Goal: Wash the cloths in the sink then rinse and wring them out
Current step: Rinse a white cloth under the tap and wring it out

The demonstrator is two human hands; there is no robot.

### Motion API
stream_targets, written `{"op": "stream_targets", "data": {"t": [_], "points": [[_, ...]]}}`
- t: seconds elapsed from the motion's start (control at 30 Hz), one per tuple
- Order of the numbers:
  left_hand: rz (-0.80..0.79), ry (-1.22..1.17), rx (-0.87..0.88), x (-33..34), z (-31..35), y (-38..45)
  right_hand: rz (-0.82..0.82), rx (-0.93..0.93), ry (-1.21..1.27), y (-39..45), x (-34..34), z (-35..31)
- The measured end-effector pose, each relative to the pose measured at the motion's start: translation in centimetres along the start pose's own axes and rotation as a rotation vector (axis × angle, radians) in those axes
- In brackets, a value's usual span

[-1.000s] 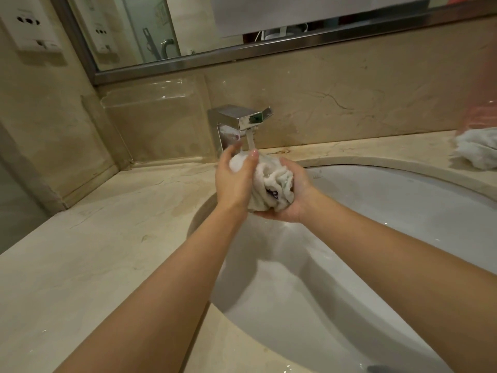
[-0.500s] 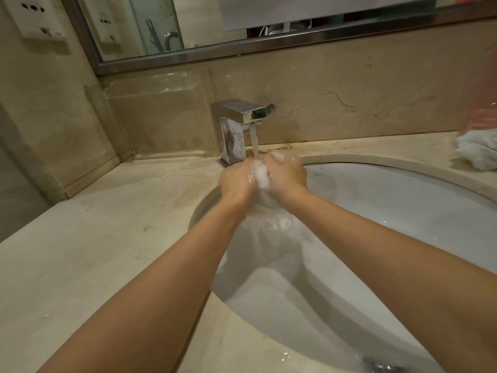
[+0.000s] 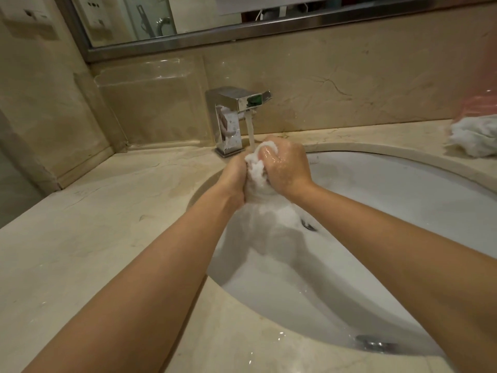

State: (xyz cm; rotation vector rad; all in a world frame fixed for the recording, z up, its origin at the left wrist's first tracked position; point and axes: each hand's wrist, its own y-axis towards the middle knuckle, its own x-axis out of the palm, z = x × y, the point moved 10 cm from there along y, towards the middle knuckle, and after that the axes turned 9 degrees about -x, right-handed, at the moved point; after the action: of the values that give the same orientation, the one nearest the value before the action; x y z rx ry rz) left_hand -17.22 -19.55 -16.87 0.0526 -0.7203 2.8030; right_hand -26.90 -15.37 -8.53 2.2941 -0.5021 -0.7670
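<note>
A wet white cloth is bunched between both my hands over the white sink. My left hand grips its left side and my right hand grips its right side, fingers curled round it. Water runs from the chrome faucet onto the cloth and my right hand's knuckles. Water spills from the cloth down into the basin. Another white cloth lies crumpled on the counter at the far right.
A beige marble counter surrounds the sink, with a marble backsplash and a mirror above. A drain shows in the basin below my hands. A clear holder stands left of the faucet.
One second ago the cloth was held loosely bunched and in plain sight below the spout. Both hands have since closed tightly round it under the running water.
</note>
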Motion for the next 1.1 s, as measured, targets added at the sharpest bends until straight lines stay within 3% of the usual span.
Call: {"op": "stream_targets", "data": {"t": [0.17,0.37,0.47,0.57,0.63,0.7,0.83,0.97,1.1], "points": [[-0.075,-0.049,-0.052,0.9,-0.4,-0.3,0.047,0.155,0.082,0.3,-1.2,1.6],[-0.098,0.009,0.156,1.5,1.6,-0.8,-0.064,0.441,0.429,-0.2,0.2,3.1],[0.045,-0.025,0.252,0.2,2.4,-1.0,-0.119,0.521,0.448,-0.3,1.2,3.5],[0.261,-0.085,0.403,-2.1,3.7,-2.3,-0.331,0.832,0.465,-2.8,3.1,5.1],[0.375,0.022,0.528,-2.7,4.6,-3.5,-0.422,1.035,0.624,-4.7,3.9,5.2],[0.445,0.204,0.643,-2.0,5.3,-4.7,-0.418,1.095,0.755,-4.8,4.1,5.2],[0.456,0.402,0.758,0.1,5.5,-5.7,-0.261,1.077,0.767,-3.9,4.2,4.8],[0.323,0.341,0.527,0.7,3.6,-4.6,-0.002,0.807,0.26,-2.1,1.5,5.3],[0.37,0.393,0.455,0.2,3.5,-4.4,0.002,0.549,0.006,-0.9,0.0,3.8]]}}
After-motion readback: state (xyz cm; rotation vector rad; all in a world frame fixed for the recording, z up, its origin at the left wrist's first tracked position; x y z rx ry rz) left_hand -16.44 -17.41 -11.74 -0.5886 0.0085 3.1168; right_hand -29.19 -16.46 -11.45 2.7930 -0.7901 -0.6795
